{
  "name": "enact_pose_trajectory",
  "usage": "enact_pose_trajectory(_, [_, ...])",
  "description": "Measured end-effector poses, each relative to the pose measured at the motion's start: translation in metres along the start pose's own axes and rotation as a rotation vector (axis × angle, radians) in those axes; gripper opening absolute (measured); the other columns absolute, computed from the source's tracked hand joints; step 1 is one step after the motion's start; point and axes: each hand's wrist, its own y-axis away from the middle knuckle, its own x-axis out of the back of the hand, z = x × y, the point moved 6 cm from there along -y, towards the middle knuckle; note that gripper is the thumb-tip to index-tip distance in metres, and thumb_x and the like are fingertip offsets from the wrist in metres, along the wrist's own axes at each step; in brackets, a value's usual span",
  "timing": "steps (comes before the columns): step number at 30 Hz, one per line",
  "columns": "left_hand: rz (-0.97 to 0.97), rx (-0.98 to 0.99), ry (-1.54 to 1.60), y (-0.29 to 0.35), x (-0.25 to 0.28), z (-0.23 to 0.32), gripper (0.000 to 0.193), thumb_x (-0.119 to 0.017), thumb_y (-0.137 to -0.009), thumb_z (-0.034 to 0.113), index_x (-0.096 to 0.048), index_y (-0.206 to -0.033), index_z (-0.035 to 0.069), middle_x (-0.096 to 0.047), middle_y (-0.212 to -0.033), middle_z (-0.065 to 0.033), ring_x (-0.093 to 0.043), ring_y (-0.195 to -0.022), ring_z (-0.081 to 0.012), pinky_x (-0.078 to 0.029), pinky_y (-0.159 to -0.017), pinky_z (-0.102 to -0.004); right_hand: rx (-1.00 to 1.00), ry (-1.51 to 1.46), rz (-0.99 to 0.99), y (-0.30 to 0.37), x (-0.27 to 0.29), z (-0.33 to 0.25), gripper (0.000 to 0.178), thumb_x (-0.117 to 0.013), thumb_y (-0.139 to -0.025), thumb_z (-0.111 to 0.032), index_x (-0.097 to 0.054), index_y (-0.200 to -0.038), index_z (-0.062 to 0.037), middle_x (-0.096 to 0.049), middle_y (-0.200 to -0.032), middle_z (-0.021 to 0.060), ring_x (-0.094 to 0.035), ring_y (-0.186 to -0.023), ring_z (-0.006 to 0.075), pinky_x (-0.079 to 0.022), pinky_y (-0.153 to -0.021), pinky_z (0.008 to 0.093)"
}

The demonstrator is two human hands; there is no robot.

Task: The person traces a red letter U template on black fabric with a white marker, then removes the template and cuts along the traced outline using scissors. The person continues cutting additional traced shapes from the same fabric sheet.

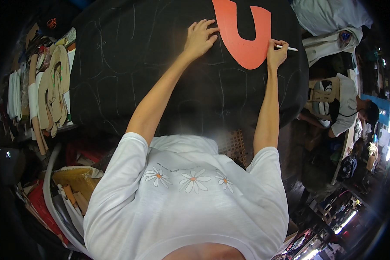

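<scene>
An orange U-shaped pattern piece (247, 51), with a rounded near end, lies flat on black material (164, 95) marked with several pale traced outlines. At its left edge my left hand (200, 39) rests with fingers spread, the fingertips at or just beside the border. My right hand (277, 55) pinches a slim white pen (293, 49) against the pattern's right edge. Fingers hide the pen's tip, so I cannot tell whether it touches the black surface.
On the left, a shelf holds beige cut pattern pieces (52, 86) and folded white material (14, 95). A bin with a grey rim (47, 186) stands at lower left. White cloth (333, 17) lies at far right, and another person (349, 104) sits beyond the table's right side.
</scene>
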Motion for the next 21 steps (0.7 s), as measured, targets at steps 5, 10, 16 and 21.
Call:
enact_pose_trajectory(5, [0.054,-0.128,0.020,0.000,0.007,0.020,0.036,-0.058,-0.089,0.027,-0.057,-0.120,0.009,-0.051,-0.132,-0.0076,-0.044,-0.126,-0.0246,-0.027,-0.108,-0.0474,-0.091,-0.332,0.030,-0.002,0.003,-0.029,0.027,-0.046,-0.099,-0.022,-0.049,-0.116,-0.0024,-0.066,-0.073,0.0127,-0.063,-0.062,0.0189,-0.048,-0.059,0.0299])
enact_pose_trajectory(10, [-0.061,-0.313,-0.164,0.006,-0.001,0.043,0.048,-0.056,-0.090,0.036,-0.052,-0.128,0.007,-0.049,-0.134,-0.0096,-0.044,-0.127,-0.0239,-0.028,-0.109,-0.0463,-0.311,-0.592,-0.384,-0.013,-0.035,-0.075,0.040,-0.042,-0.101,-0.033,-0.054,-0.118,0.0014,-0.068,-0.085,0.0134,-0.064,-0.067,0.0127,-0.047,-0.058,0.0212])
enact_pose_trajectory(16, [-0.185,-0.222,-0.168,-0.012,-0.007,0.050,0.053,-0.065,-0.081,0.045,-0.057,-0.110,0.002,-0.054,-0.121,-0.0126,-0.050,-0.115,-0.0252,-0.034,-0.102,-0.0440,-0.223,-0.803,-0.766,-0.011,-0.134,-0.114,0.034,-0.056,-0.096,-0.026,-0.061,-0.113,0.0032,-0.068,-0.095,0.0123,-0.066,-0.085,0.0161,-0.052,-0.076,0.0249])
enact_pose_trajectory(21, [-0.283,-0.169,-0.308,-0.025,-0.015,0.052,0.061,-0.070,-0.074,0.047,-0.056,-0.110,0.000,-0.050,-0.121,-0.0145,-0.049,-0.110,-0.0273,-0.038,-0.092,-0.0399,-0.236,-0.620,-0.715,-0.011,-0.183,-0.113,0.036,-0.058,-0.094,-0.033,-0.064,-0.092,0.0025,-0.066,-0.074,0.0077,-0.062,-0.063,0.0095,-0.051,-0.059,0.0233])
